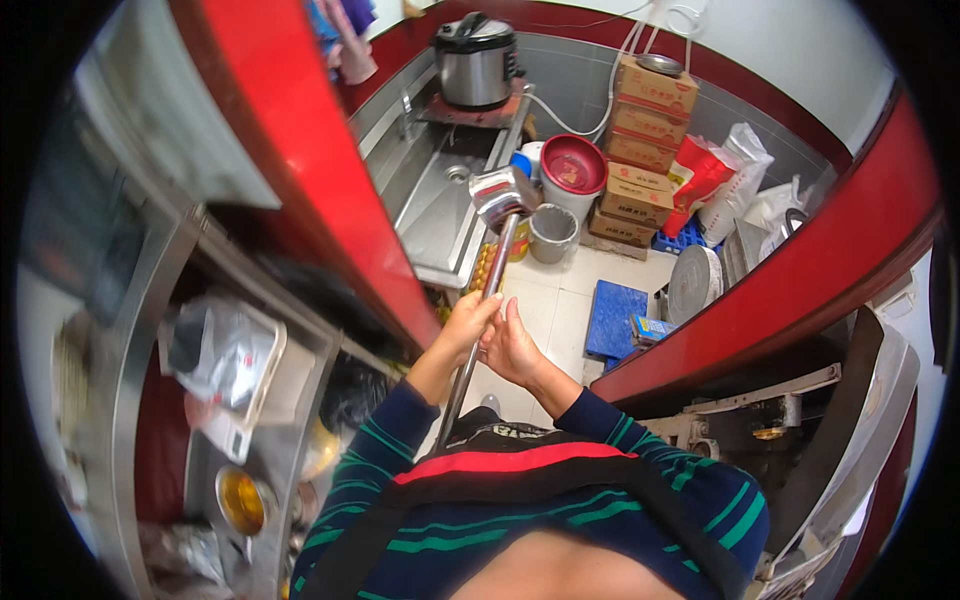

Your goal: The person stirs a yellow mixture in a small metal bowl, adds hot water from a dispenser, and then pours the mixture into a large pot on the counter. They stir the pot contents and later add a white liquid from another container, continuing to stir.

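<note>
My left hand (463, 324) is wrapped around a long-handled metal tool (496, 259). Its shiny, rounded metal head (501, 196) points away from me, beside the sink's right edge. The shaft's lower end runs down toward my waist. My right hand (514, 346) is by the shaft, just right of the left hand, with the thumb raised and apart from the fingers. Those fingertips come close to the shaft, and whether they touch it is unclear. Beyond the tool head stands a grey bucket (553, 234), with a red basin (574, 163) on a white bucket behind it.
Red door-frame posts (330, 180) flank me. A steel sink (442, 210) lies ahead left, below an electric pressure cooker (475, 64). Stacked cartons (646, 135) and sacks (731, 176) stand at the back. A blue board (616, 319) lies on the floor; shelving (247, 337) is at left.
</note>
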`<state>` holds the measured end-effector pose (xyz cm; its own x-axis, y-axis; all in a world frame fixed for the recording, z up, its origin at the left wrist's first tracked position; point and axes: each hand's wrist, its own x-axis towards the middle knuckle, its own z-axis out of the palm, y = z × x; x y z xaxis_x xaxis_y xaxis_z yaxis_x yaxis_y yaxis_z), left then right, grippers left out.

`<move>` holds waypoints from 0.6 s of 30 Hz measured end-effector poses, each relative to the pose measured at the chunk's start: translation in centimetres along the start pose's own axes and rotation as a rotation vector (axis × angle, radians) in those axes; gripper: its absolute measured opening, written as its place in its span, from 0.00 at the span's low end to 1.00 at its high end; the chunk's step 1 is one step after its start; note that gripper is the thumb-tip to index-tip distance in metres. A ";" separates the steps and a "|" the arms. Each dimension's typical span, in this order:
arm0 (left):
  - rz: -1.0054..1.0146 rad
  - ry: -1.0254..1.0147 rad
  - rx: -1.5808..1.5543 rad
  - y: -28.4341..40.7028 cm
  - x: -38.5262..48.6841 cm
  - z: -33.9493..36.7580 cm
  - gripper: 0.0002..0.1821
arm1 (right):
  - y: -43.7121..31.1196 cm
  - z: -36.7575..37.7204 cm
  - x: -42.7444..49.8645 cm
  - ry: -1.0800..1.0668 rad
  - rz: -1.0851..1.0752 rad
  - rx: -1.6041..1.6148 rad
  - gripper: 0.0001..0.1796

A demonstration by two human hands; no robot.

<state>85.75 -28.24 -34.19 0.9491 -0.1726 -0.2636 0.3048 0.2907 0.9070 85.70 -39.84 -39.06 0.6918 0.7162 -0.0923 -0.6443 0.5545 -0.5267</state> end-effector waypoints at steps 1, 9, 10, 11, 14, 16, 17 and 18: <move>-0.016 0.060 -0.009 1.1 2.3 0.0 0.14 | -1.5 0.0 1.4 0.056 -0.015 -0.049 0.34; -0.108 -0.225 -0.129 7.8 16.9 1.1 0.14 | -15.0 -2.9 10.7 0.225 -0.172 -0.159 0.28; -0.088 -0.167 -0.094 8.5 19.1 1.1 0.13 | -16.8 -3.9 12.2 0.064 -0.244 -0.237 0.30; -0.084 -0.102 -0.058 9.2 21.3 0.8 0.12 | -17.4 -4.6 13.3 0.181 -0.256 -0.327 0.31; 0.165 0.165 0.089 11.8 28.6 -0.4 0.14 | -20.2 -7.3 15.6 0.080 -0.456 -0.705 0.32; 0.213 0.269 0.039 13.2 31.3 -2.0 0.14 | -21.6 -9.6 17.0 0.061 -0.443 -1.007 0.25; 0.238 0.274 -0.027 14.2 32.6 -2.5 0.14 | -22.9 -11.2 17.2 0.008 -0.439 -1.190 0.23; 0.212 0.307 -0.084 14.9 33.3 -3.0 0.13 | -23.9 -12.6 17.5 -0.017 -0.454 -1.181 0.20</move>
<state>122.09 -26.87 -30.44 0.9676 0.1862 -0.1706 0.0924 0.3677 0.9254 117.33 -45.90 -38.75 0.7636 0.5714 0.3008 0.3384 0.0427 -0.9400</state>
